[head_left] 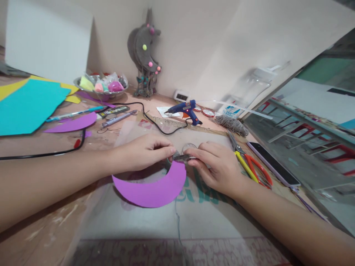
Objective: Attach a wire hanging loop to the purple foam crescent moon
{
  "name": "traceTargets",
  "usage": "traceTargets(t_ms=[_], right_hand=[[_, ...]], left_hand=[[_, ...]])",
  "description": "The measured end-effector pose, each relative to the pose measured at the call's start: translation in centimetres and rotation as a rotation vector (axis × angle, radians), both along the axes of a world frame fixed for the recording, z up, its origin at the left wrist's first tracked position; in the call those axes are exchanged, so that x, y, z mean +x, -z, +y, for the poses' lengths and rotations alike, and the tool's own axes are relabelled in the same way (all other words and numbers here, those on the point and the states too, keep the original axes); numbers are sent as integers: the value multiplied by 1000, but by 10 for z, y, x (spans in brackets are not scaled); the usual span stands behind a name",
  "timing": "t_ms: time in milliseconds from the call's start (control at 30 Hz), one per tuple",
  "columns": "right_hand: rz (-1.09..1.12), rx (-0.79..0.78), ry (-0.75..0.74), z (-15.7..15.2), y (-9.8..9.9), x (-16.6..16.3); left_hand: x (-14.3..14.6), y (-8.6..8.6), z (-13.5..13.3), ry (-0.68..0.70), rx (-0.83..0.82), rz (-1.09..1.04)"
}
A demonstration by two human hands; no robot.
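Observation:
A purple paper crescent [151, 190] hangs between my hands, curved edge down, its upper right tip at my fingers. My left hand [151, 152] is closed in a pinch at that tip. My right hand [215, 162], just to the right, pinches a short dark grey strip [181, 157] that looks like yarn and meets the tip. Its exact wrap around the paper is partly hidden by my fingers. A thin grey strand [178, 221] runs down below the crescent over the plastic-covered mat. Behind my right fingertips shows a clear round object [189, 146], blurred.
A blue glue gun [184, 109] with a lit red light stands behind; its black cord [158, 127] runs left. Grey yarn [231, 125], scissors [249, 162] and a phone [273, 163] lie right. Coloured sheets [30, 107], pens and a bowl [102, 92] sit left. A grey moon decoration [144, 48] hangs behind.

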State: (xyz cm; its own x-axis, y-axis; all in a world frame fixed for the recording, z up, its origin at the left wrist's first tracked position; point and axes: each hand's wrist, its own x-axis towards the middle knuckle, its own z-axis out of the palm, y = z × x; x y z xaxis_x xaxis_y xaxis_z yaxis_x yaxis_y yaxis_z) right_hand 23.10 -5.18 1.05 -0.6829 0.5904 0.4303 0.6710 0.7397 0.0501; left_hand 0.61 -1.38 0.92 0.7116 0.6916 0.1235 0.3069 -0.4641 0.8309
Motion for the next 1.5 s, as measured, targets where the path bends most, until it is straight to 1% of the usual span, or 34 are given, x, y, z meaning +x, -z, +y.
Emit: traceTargets(t_ms=[333, 500, 567, 633, 767, 833, 900, 967, 1100, 1367, 1500], right_hand=[[-51, 121, -10, -1, 2, 2], [-24, 90, -5, -1, 3, 1], [21, 30, -10, -2, 2, 1], [125, -59, 11, -3, 0, -1], [382, -294, 151, -5, -4, -7], [432, -464, 193, -4, -3, -11], [443, -619, 186, -3, -2, -14], [457, -704, 156, -2, -1, -16], [485, -752, 124, -4, 0, -18], [417, -724, 92, -5, 2, -17], [367, -714, 79, -6, 5, -16]], left_hand=[[0, -1, -1, -10, -23, 13], [0, 0, 0, -8, -17, -1], [0, 1, 0, -7, -11, 3], [-1, 2, 1, -1, -4, -3], [-2, 3, 2, 7, 19, -55], [-2, 4, 2, -17, 28, -71], [-2, 4, 1, -57, 30, -80], [-1, 4, 0, -96, -7, -99], [1, 6, -2, -104, -107, -116], [1, 5, -2, -83, -22, -74], [1, 5, -2, -104, 22, -64]])
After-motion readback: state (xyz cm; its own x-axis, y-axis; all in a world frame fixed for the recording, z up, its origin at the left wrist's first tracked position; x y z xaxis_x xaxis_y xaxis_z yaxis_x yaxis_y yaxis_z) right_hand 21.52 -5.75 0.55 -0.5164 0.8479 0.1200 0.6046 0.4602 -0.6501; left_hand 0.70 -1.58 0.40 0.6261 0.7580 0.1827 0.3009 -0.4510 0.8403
